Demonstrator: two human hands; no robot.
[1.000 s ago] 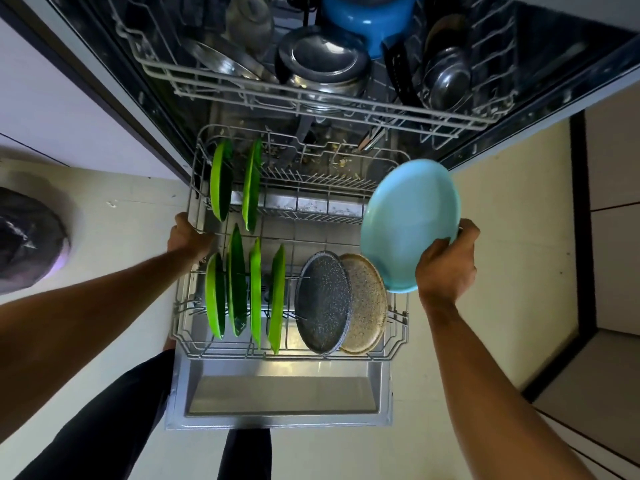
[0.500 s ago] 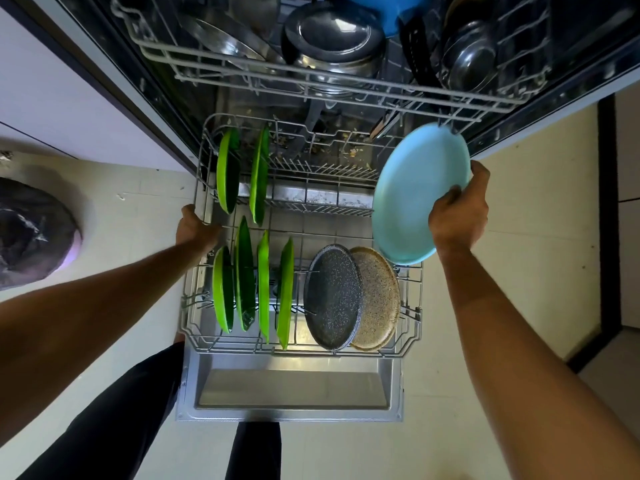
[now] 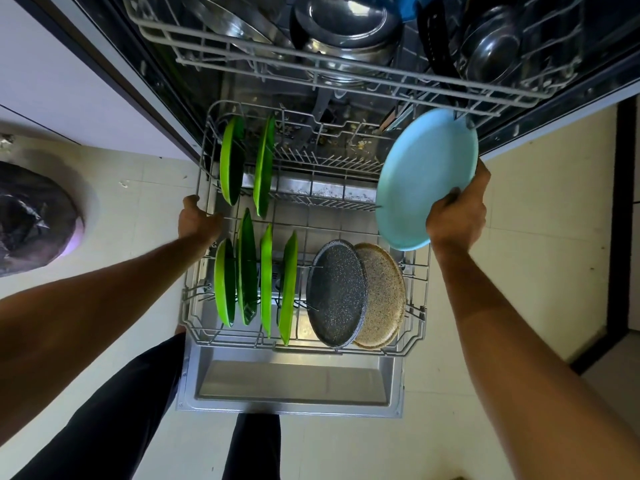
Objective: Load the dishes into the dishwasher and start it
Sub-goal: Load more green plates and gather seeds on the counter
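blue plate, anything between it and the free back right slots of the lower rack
Nothing visible. The right hand holds the blue plate over those slots, which carry no dishes right of the back green plates. Only the upper rack front edge sits close by the plate's top rim.

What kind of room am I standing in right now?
Most likely a home kitchen. An open dishwasher stands in front, its lower rack pulled out with green plates standing in it, its upper rack holding steel pots, and pale cabinet fronts run alongside.
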